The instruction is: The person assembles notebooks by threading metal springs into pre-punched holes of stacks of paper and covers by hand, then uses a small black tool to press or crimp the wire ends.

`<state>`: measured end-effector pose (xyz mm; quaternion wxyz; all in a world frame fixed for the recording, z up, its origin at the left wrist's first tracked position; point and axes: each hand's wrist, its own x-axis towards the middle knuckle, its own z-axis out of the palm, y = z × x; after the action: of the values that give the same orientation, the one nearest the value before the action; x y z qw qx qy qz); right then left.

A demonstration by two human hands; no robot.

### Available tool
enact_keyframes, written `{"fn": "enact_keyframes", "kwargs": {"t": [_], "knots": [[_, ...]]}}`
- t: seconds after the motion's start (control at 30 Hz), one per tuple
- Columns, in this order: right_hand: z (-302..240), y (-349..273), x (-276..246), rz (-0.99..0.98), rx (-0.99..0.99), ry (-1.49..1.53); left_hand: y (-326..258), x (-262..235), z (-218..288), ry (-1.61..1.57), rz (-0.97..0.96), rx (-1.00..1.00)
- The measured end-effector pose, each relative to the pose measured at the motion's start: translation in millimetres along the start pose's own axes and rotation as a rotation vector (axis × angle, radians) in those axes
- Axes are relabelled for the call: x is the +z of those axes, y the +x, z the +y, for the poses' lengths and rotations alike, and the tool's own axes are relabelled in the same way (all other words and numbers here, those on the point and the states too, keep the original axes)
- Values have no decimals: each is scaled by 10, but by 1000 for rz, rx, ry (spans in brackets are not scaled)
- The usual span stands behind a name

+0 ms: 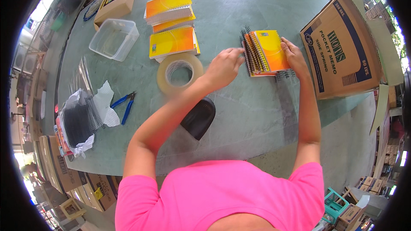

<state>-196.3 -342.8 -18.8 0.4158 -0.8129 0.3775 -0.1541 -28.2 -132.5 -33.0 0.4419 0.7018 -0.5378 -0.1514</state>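
A stack of small spiral notebooks (273, 53) with yellow and orange covers stands on the table, fanned so that several wire spines show along its left side. My right hand (295, 57) grips the stack at its right edge, fingertips over the top cover. Just left of the spines is my left hand (224, 66), its fingers drawn together and slightly blurred; whatever they may pinch is hidden. A large roll of clear tape (164, 73) lies behind my left forearm. Below that forearm sits a black rounded object (200, 119), partly covered by the arm.
More notebooks (171, 45) are stacked farther back. A clear plastic tub (129, 42) and a cardboard box (117, 4) stand at the far left. Blue-handled cutters (127, 106) lie beside a bundle of dark wire spirals (77, 122). A large open carton (342, 51) stands at the right.
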Motion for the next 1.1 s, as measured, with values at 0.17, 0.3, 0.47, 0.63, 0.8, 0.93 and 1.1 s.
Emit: {"fn": "enact_keyframes", "kwargs": {"t": [0.17,0.3,0.47,0.63,0.8,0.93,1.1], "knots": [[121,75,133,-10,-2,201,678,562,-125,-378,184,-408],[43,-4,304,29,-80,148,892,860,-8,-600,248,-441],[122,50,271,46,-79,76,849,858,-42,-617,212,-420],[21,-95,22,178,1,-46,564,137,-168,-149,169,-172],[-340,-222,-212,362,-218,159,-312,-1346,-492,670,186,201],[-977,-367,311,36,-398,69,-599,-1581,-735,893,23,151],[-1189,-315,1130,-278,-623,107,-526,-1475,-695,1014,-43,121]]}}
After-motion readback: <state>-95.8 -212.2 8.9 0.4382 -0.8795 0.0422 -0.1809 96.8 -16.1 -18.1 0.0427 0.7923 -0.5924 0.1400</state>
